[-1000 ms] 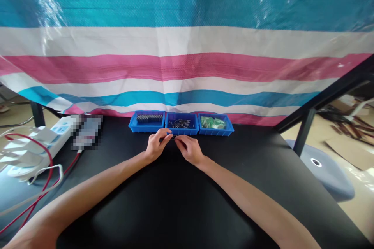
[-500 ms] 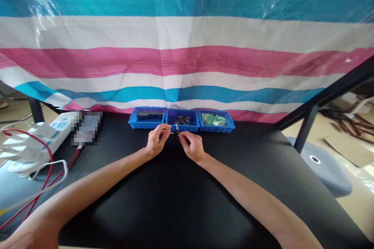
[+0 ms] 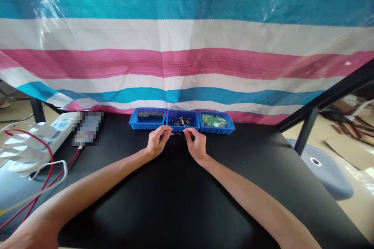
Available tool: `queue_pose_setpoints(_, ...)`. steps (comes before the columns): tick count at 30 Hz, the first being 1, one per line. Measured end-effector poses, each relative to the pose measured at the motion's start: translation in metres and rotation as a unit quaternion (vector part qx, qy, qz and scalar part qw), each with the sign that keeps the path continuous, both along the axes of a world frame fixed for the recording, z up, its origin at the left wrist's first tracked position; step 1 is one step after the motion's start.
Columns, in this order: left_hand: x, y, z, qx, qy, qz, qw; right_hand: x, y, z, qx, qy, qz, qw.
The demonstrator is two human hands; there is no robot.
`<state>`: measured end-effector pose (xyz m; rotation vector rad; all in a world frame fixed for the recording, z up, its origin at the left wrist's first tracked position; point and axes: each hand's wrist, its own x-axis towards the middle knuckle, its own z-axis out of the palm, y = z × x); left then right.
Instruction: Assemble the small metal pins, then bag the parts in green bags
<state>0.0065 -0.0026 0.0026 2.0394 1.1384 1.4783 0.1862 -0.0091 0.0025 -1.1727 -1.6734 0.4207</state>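
My left hand is closed in a pinch on a thin silvery metal pin, whose end sticks out to the right past the fingertips. Opposite it, my right hand pinches another small slender metal pin between thumb and forefinger, tip up. Both hands are at the front edge of the middle blue bin, which holds many loose thin metal pieces. The exact kind of these pieces is too small to make out. A gap separates the two hands.
A left blue bin holds rows of small metal cylinders; a right blue bin holds green and white packets. A power strip with plugs and red and white cables lies at left. Behind hangs a striped sheet. A grey stool stands right.
My right hand has moved slightly right, away from my left hand, and the pin in it has come apart from the left hand's pin. My left hand has barely moved.
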Motion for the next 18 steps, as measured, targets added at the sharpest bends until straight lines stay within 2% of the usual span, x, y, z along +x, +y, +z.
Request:
queue_pose_setpoints(9,0.0005,0.0003,0.0013,0.025,0.016,-0.002,1.0,0.0035,0.0086,-0.0026,-0.062,0.024,-0.051,0.996)
queue_pose_setpoints(15,0.0003,0.0003,0.0018,0.027,0.023,-0.002,0.999,0.0036,0.0084,-0.003,-0.056,0.016,-0.021,0.998)
queue_pose_setpoints(18,0.0002,-0.0001,0.0024,0.029,0.023,0.001,0.999,0.0015,0.008,-0.0055,-0.042,-0.036,0.015,0.998)
